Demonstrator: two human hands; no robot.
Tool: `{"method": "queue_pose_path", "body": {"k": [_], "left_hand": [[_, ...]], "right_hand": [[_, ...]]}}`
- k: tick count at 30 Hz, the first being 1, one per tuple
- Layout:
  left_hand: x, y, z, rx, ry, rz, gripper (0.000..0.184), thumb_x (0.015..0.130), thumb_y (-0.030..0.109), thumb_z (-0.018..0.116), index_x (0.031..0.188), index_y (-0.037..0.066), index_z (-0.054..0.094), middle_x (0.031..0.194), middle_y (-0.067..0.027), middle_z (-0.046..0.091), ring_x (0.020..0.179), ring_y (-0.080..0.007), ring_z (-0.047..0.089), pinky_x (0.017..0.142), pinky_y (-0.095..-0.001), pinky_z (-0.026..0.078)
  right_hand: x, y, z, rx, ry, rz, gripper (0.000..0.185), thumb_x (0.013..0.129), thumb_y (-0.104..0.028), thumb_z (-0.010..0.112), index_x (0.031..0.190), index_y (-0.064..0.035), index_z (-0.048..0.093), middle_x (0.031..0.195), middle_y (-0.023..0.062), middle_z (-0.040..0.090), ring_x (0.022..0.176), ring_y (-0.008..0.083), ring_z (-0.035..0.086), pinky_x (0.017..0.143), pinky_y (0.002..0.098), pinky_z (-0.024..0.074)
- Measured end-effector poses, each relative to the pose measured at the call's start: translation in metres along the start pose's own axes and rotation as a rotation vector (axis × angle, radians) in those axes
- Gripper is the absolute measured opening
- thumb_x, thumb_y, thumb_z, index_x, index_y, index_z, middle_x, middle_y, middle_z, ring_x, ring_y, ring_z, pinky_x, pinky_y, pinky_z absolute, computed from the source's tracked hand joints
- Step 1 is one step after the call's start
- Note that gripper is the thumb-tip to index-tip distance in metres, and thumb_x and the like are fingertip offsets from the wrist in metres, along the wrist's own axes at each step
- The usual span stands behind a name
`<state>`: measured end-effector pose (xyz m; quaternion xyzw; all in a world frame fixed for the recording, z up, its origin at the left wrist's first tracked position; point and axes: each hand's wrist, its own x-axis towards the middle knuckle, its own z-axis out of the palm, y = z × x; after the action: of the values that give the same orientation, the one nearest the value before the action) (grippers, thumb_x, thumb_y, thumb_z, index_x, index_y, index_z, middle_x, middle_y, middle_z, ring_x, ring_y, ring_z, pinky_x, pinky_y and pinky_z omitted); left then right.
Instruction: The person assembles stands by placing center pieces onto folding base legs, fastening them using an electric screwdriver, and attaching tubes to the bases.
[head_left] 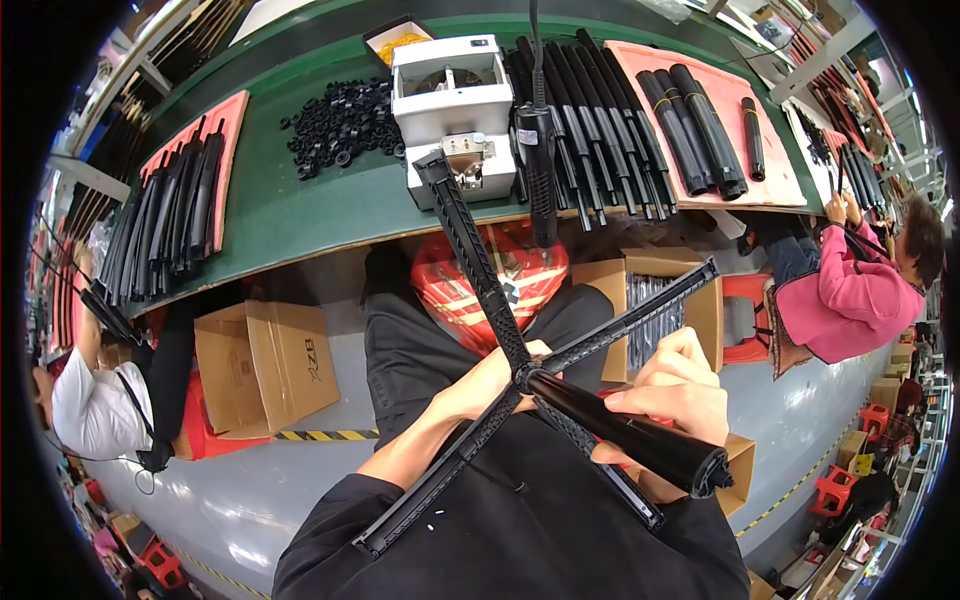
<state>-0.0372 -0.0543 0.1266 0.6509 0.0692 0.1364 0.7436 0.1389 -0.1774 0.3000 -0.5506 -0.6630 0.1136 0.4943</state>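
A black stand (468,230) with four spread legs and a thick black tube (640,432) is held up in front of my chest. My left hand (492,384) is closed at the hub where the legs meet, its fingers partly hidden behind the legs. Around the tube my right hand (672,392) is closed, thumb on its near side and some fingers underneath. One leg points up toward the bench, one to the upper right, and two downward.
The green bench (262,205) carries a white-grey machine (452,85), a pile of small black parts (340,125) and bundled black tubes (590,120). A hanging black power tool (537,170) is nearby. Cardboard boxes (265,370) stand below. People sit on both sides.
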Motion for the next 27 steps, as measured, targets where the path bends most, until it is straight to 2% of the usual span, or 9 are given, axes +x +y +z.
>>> {"method": "queue_pose_path", "body": {"k": [4,8,14,19,24,27], "left_hand": [[0.000,-0.005,0.002,0.020,0.005,0.029,0.040,0.076,0.002,0.075,0.113,0.001,0.060,0.099,-0.0063,0.066,0.084,-0.0171,0.058,0.079,-0.0306,0.048],[0.000,-0.003,0.000,-0.017,-0.016,-0.021,0.040,0.077,0.002,0.075,0.114,0.001,0.060,0.099,-0.0061,0.066,0.085,-0.0168,0.058,0.078,-0.0302,0.048],[0.000,0.000,0.002,-0.049,-0.021,-0.083,0.040,0.077,0.001,0.075,0.115,0.001,0.060,0.098,-0.0057,0.066,0.085,-0.0165,0.059,0.078,-0.0301,0.048],[0.001,-0.006,0.007,-0.037,0.013,-0.010,0.040,0.078,0.001,0.074,0.116,0.001,0.061,0.098,-0.0055,0.066,0.086,-0.0155,0.059,0.078,-0.0295,0.049],[0.000,0.003,0.006,-0.138,0.015,-0.075,0.042,0.077,0.002,0.076,0.116,0.001,0.062,0.099,-0.0073,0.066,0.084,-0.0188,0.060,0.078,-0.0324,0.050],[0.003,-0.011,0.003,0.068,0.008,0.047,0.045,0.073,0.004,0.078,0.115,0.001,0.061,0.100,-0.0091,0.065,0.085,-0.0233,0.060,0.081,-0.0354,0.050]], "right_hand": [[-0.003,0.001,-0.001,-0.040,-0.052,-0.017,0.035,0.070,-0.029,0.094,0.094,-0.0105,0.075,0.067,-0.0042,0.058,0.061,0.0130,0.047,0.078,0.0323,0.0400],[-0.002,0.006,0.000,0.089,0.002,0.028,0.038,0.067,-0.027,0.095,0.094,-0.0109,0.075,0.070,-0.0040,0.058,0.065,0.0145,0.050,0.080,0.0335,0.0410],[-0.007,0.006,0.000,0.088,0.035,0.066,0.040,0.064,-0.028,0.095,0.094,-0.0106,0.075,0.074,-0.0027,0.061,0.068,0.0162,0.053,0.082,0.0349,0.0419],[-0.005,-0.003,-0.002,-0.037,-0.131,0.004,0.040,0.065,-0.028,0.094,0.094,-0.0095,0.074,0.075,-0.0016,0.062,0.071,0.0165,0.055,0.082,0.0356,0.0419],[-0.009,0.002,-0.006,0.047,-0.031,0.067,0.037,0.067,-0.026,0.094,0.094,-0.0085,0.074,0.076,-0.0010,0.062,0.070,0.0164,0.056,0.081,0.0359,0.0415],[-0.010,-0.003,-0.006,0.042,-0.025,0.040,0.036,0.068,-0.026,0.093,0.093,-0.0082,0.074,0.076,-0.0011,0.062,0.071,0.0163,0.055,0.082,0.0359,0.0410]]}}
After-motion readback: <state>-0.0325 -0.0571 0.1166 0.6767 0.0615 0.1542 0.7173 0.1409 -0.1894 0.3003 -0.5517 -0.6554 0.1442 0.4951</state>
